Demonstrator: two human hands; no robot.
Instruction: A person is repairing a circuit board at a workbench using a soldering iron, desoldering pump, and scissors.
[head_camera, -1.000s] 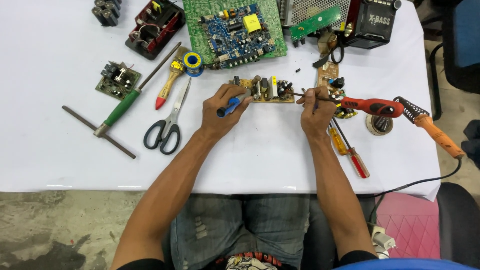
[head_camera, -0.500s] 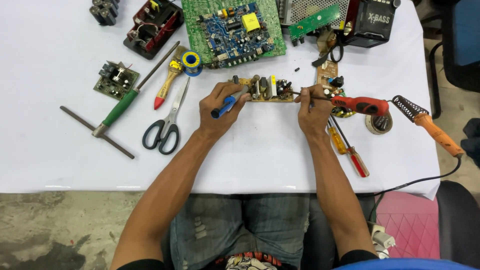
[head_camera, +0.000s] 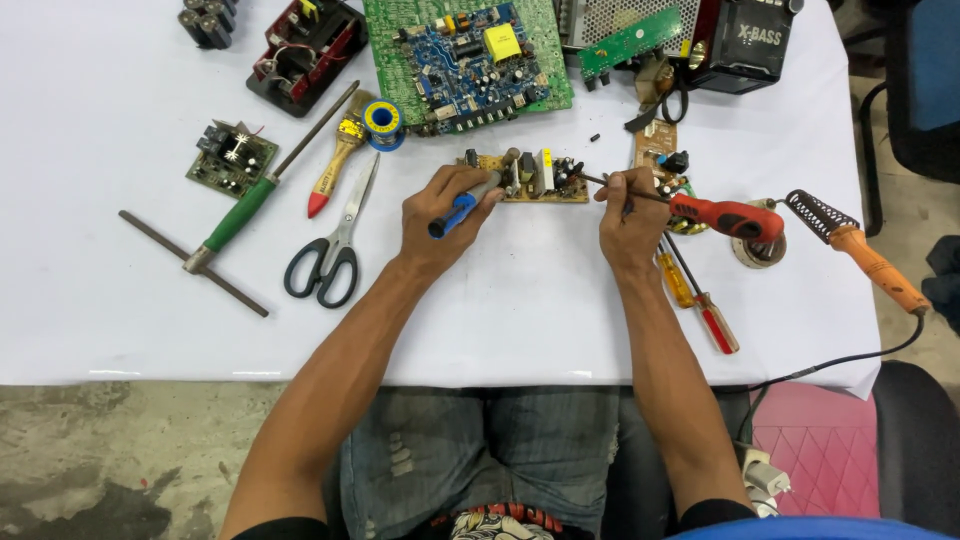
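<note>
Both forearms reach up from tabletop's near edge, bare. Left hand (head_camera: 440, 215) fingers curled in grip; right hand (head_camera: 628, 215) pinching, wrist straight.

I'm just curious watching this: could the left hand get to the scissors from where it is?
Probably yes: the scissors lie on open cloth just beside the left hand, nothing between. But that hand already grips a blue-handled tool.

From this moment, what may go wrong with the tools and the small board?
1. The right hand holds a thin tool tip among the crowded parts of the small circuit board; a slip might bend or scratch one.
2. The soldering iron lies at the table's right edge with its cable hanging down; a pull might drag it off.
3. The left hand with its blue-handled tool alone steadies the board, which might shift.
</note>
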